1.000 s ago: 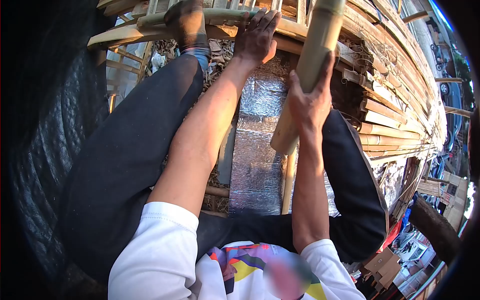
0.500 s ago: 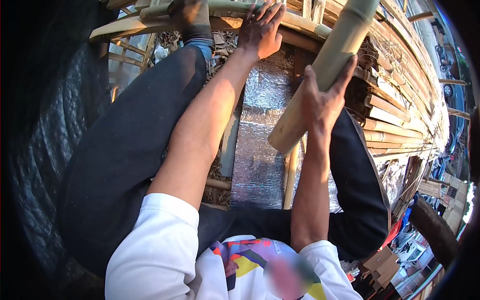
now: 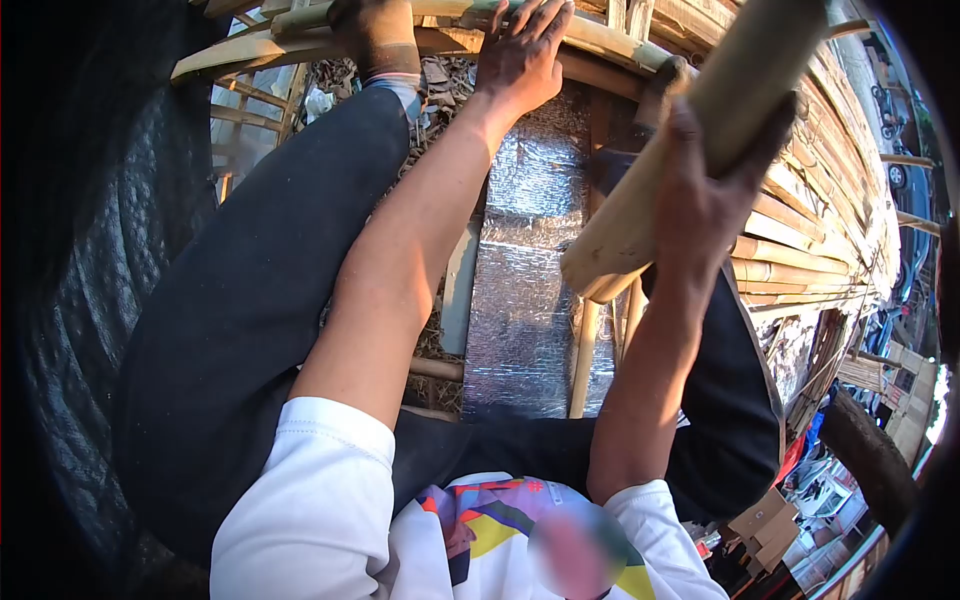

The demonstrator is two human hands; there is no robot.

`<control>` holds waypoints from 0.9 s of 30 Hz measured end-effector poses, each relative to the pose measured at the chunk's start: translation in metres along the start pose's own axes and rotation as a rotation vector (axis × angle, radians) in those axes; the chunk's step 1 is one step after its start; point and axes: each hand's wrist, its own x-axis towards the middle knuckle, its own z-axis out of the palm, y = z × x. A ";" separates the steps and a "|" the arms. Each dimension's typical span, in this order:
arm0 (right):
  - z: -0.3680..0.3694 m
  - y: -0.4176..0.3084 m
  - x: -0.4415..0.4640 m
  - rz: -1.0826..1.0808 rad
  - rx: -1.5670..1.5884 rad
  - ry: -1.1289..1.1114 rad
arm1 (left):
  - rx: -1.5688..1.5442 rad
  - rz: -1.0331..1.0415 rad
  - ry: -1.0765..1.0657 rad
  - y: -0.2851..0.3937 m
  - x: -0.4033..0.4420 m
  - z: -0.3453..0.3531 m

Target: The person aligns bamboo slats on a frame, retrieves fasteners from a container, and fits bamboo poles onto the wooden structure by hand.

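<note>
A thick, pale bamboo pole [image 3: 690, 150] slants across the right side, its lower end hanging over the foil sheet and its upper end leaving the top of the view. My right hand [image 3: 705, 200] is wrapped round it, thumb on one side and fingers on the other. At the top, my left hand [image 3: 520, 55] lies with fingers stretched over a long horizontal bamboo pole [image 3: 600, 45]. Nothing is gripped in that hand. My foot [image 3: 375, 35] rests on the same bamboo framework, left of the left hand.
Silvery foil sheeting [image 3: 520, 330] lies below, between my legs, with dry leaves [image 3: 445, 90] beside it. Split bamboo slats [image 3: 800, 240] form a sloping surface at right. Dark sheeting [image 3: 110, 280] hangs at left. Parked vehicles [image 3: 895, 178] show far off at the right.
My right hand has lifted the thick bamboo pole and carried it to the right, uncovering more of my other foot. My left hand has stayed in nearly the same place.
</note>
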 end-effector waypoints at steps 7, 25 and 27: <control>0.031 0.050 -0.025 0.383 -0.471 -0.440 | 0.033 0.002 -0.031 -0.011 -0.003 0.021; 0.029 0.038 -0.029 0.184 -0.039 -0.119 | 0.084 0.017 -0.014 -0.005 -0.003 0.006; 0.013 0.010 -0.017 0.252 0.151 -0.042 | 0.083 0.025 -0.005 -0.006 -0.003 0.007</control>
